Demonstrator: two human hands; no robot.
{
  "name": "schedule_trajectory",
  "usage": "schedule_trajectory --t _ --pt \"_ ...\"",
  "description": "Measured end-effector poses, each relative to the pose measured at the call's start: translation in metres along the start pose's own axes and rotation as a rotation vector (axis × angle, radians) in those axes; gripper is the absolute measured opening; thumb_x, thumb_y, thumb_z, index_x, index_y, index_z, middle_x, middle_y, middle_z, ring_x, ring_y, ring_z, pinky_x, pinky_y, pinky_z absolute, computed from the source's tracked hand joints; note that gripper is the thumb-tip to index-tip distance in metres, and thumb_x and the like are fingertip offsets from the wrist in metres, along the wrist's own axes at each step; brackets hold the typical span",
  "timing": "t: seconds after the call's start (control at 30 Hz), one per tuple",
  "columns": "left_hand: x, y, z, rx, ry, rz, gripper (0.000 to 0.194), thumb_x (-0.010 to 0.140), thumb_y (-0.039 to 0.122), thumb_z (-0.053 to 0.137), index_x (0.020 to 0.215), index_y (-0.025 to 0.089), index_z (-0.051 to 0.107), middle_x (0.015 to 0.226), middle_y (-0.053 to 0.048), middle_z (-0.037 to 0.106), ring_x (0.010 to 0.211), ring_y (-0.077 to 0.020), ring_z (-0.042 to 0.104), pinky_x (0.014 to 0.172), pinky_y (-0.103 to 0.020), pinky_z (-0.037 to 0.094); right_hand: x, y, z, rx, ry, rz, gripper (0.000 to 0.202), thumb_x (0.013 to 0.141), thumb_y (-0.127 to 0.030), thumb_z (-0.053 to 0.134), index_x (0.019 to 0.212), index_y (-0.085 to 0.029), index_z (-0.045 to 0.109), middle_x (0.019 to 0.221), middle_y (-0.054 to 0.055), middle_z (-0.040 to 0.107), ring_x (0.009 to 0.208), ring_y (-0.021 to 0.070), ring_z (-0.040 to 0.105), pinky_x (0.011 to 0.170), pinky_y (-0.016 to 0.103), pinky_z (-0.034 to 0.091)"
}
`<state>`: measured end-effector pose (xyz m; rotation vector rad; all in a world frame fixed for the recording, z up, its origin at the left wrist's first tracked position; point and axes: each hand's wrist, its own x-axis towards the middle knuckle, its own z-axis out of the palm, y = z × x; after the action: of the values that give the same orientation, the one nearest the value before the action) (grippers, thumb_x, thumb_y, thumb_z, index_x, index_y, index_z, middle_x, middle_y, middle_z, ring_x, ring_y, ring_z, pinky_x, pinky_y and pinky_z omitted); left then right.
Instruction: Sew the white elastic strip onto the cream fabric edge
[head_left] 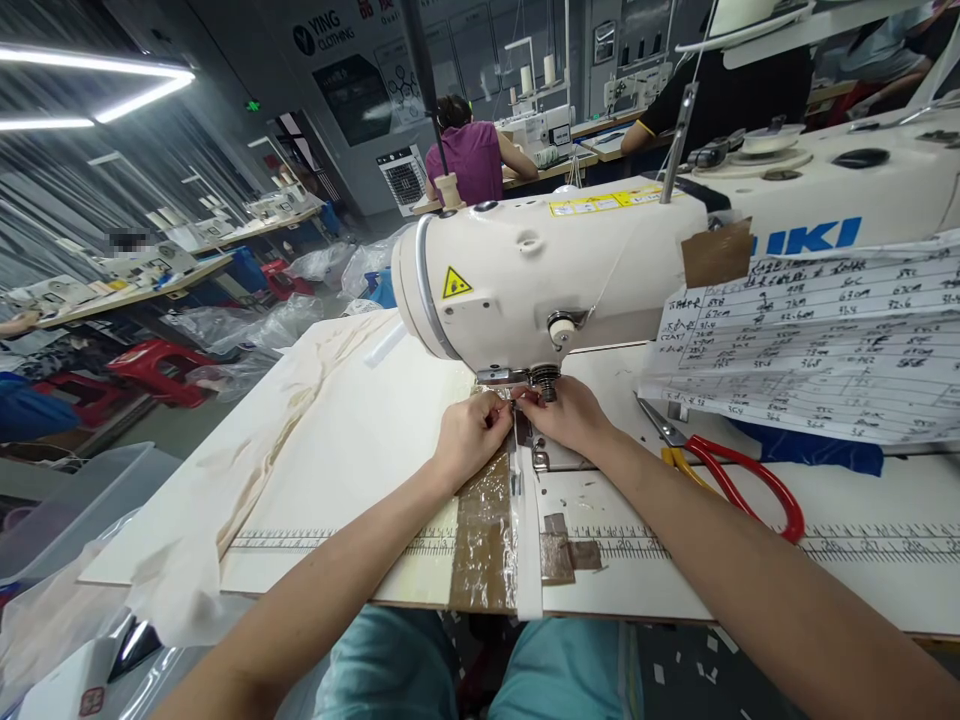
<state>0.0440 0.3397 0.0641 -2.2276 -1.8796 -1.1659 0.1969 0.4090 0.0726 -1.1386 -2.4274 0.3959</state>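
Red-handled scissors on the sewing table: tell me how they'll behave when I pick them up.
The scissors should feel stiff, since the blades look metal. They lie flat, so rolling seems unlikely. Lifted by one red loop, they may swing open.

Right under the front of the sewing machine (525,265), the tips of your left hand (471,435) and right hand (570,415) bunch up, and what they pinch is too small to tell. You can't make out the needle there. The top end of the white strip (529,550), just below the machine, gets lost by your fingers. The right end of the machine is cut off by the edge, and brown tape (716,254) hides the start of its blue name. The paper sheet (795,350) in front of the machine has tiny, unclear writing and covers some of the blue cloth (825,447).
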Motion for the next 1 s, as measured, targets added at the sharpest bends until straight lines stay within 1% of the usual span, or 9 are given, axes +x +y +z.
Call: schedule_trajectory --t 0.23,0.53,0.67,0.83,1.0 --pt "0.0007 0.0022 -0.0005 0.002 -0.020 -0.044 0.020 0.082 0.021 0.052 0.063 0.018 0.051 0.056 0.001 0.055 0.049 -0.0104 0.049 0.050 -0.021 0.035 0.0000 -0.0005 0.0005 -0.004 0.006 -0.011 0.025 0.093 -0.024 0.051 0.099 -0.021 0.075 0.092 0.005 0.075 0.090 0.0257 0.069 0.074 0.031 0.045" --pt "0.0001 0.0023 0.0001 -0.008 -0.009 -0.027 0.018 0.081 0.017 0.054 0.064 0.018 0.051 0.055 0.002 0.054 0.049 -0.0100 0.048 0.050 -0.020 0.034 0.0007 0.0002 0.0018 -0.011 0.008 -0.011 0.023 0.092 -0.024 0.053 0.100 -0.020 0.074 0.097 0.006 0.075 0.092 0.0265 0.068 0.078 0.032 0.046" --pt "0.0000 0.0025 -0.0001 -0.005 -0.012 -0.030 0.019 0.082 0.019 0.054 0.064 0.017 0.051 0.055 0.002 0.054 0.049 -0.0100 0.048 0.050 -0.020 0.034 0.0008 -0.0006 0.0007 -0.010 0.002 -0.006 0.024 0.092 -0.022 0.053 0.100 -0.021 0.074 0.099 0.006 0.075 0.094 0.0261 0.068 0.079 0.032 0.047" --pt "-0.0005 0.0023 -0.0002 -0.001 -0.010 -0.029 0.020 0.083 0.020 0.053 0.064 0.017 0.051 0.055 0.001 0.054 0.048 -0.0100 0.048 0.049 -0.020 0.034 0.0007 -0.0001 0.0002 -0.010 0.001 -0.003 0.023 0.092 -0.022 0.053 0.100 -0.021 0.075 0.099 0.006 0.075 0.093 0.0261 0.069 0.079 0.032 0.047" --pt "0.0002 0.0024 0.0000 0.004 -0.018 -0.042 0.017 0.082 0.018 0.055 0.065 0.017 0.053 0.056 0.002 0.055 0.049 -0.0101 0.049 0.050 -0.020 0.035 0.0006 -0.0010 -0.0003 -0.008 -0.002 0.002 0.023 0.091 -0.022 0.053 0.101 -0.022 0.074 0.098 0.005 0.075 0.093 0.0257 0.069 0.078 0.031 0.046"
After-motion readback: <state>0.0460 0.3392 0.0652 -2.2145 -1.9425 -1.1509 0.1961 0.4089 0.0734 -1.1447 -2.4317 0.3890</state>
